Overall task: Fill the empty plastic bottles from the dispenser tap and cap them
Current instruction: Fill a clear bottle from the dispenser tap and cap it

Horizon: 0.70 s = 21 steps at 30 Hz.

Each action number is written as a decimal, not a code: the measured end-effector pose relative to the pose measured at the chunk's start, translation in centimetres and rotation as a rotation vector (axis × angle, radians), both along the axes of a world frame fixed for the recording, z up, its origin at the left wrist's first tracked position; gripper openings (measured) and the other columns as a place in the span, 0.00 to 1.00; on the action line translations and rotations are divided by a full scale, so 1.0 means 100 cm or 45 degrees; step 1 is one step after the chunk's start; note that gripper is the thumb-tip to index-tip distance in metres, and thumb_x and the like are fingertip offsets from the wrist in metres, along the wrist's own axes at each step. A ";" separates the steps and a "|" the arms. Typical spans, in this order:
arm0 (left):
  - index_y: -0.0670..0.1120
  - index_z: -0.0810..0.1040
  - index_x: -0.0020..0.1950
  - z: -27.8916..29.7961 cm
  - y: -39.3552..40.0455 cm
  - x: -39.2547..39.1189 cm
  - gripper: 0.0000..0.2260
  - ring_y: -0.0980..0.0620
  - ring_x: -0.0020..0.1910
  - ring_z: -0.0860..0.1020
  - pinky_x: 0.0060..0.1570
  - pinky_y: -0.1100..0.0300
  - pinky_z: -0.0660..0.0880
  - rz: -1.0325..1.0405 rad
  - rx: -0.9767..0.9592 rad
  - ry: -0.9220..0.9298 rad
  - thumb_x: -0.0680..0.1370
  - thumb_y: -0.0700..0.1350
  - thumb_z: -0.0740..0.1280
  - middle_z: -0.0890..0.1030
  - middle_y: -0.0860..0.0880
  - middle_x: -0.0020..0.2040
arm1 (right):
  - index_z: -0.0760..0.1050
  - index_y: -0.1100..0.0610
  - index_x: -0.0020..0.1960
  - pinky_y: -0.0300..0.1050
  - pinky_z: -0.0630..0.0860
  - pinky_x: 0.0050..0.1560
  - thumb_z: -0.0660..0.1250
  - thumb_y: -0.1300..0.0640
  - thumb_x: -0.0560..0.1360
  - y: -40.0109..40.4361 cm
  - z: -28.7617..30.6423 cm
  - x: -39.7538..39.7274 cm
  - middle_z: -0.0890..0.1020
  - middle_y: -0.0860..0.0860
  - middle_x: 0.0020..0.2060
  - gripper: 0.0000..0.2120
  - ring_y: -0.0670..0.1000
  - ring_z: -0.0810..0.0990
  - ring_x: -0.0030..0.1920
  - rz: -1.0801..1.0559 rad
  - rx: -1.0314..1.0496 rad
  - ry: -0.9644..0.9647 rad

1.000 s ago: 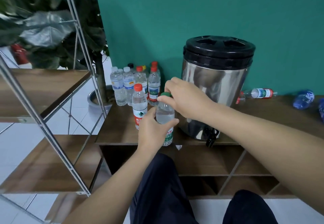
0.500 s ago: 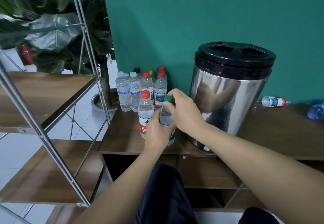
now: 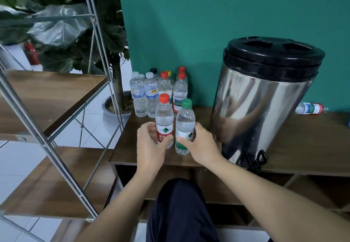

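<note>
R hand (image 3: 200, 143) off green cap (image 3: 186, 103) now, gripping green-cap bottle (image 3: 184, 128) body; L hand (image 3: 151, 143) moved to grip red-cap bottle (image 3: 164, 122). Both standing on shelf top (image 3: 303, 147) beside dispenser (image 3: 265, 99). Capping prob done; next empty.

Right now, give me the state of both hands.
Left hand: grips the red-capped clear plastic bottle.
Right hand: grips the green-capped clear plastic bottle.

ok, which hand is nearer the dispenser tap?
Right. The right hand grips the green-capped bottle just left of the dispenser tap. The left hand grips the red-capped bottle, one bottle farther left.
</note>
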<state>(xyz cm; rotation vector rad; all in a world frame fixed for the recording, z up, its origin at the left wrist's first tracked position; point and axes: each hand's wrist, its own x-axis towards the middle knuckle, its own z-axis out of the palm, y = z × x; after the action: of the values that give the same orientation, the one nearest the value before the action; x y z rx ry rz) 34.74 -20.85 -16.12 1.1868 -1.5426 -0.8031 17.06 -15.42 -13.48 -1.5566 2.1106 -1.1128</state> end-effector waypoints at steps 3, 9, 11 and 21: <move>0.59 0.76 0.75 -0.012 -0.019 -0.003 0.29 0.57 0.67 0.76 0.67 0.52 0.80 -0.117 0.009 -0.115 0.77 0.57 0.83 0.76 0.59 0.68 | 0.77 0.46 0.70 0.54 0.82 0.64 0.81 0.43 0.75 -0.014 -0.009 0.001 0.84 0.43 0.62 0.26 0.46 0.83 0.60 0.014 -0.023 -0.065; 0.64 0.76 0.75 -0.022 -0.043 -0.002 0.25 0.51 0.67 0.75 0.67 0.44 0.80 -0.091 0.023 -0.113 0.80 0.55 0.80 0.78 0.61 0.66 | 0.78 0.45 0.69 0.55 0.84 0.60 0.80 0.42 0.76 -0.045 -0.017 0.003 0.84 0.43 0.60 0.25 0.47 0.83 0.57 0.017 -0.036 -0.081; 0.65 0.77 0.75 -0.025 -0.051 0.003 0.24 0.54 0.65 0.75 0.65 0.53 0.79 -0.080 -0.021 -0.096 0.81 0.53 0.79 0.78 0.61 0.66 | 0.78 0.45 0.69 0.56 0.84 0.60 0.80 0.42 0.76 -0.058 -0.020 0.008 0.84 0.44 0.60 0.25 0.48 0.84 0.57 0.023 -0.051 -0.081; 0.59 0.76 0.76 -0.043 -0.113 0.023 0.22 0.51 0.68 0.81 0.68 0.39 0.79 0.096 -0.109 -0.035 0.83 0.55 0.76 0.83 0.59 0.67 | 0.77 0.55 0.67 0.55 0.81 0.59 0.78 0.42 0.78 -0.132 -0.014 0.046 0.83 0.53 0.61 0.25 0.56 0.83 0.59 0.053 -0.016 0.070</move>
<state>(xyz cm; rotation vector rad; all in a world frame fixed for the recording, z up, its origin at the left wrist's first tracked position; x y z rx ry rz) 37.04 -32.11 -20.41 1.1905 -1.5305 -0.6674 21.67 -28.63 -14.92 -1.6474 2.1002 -1.0835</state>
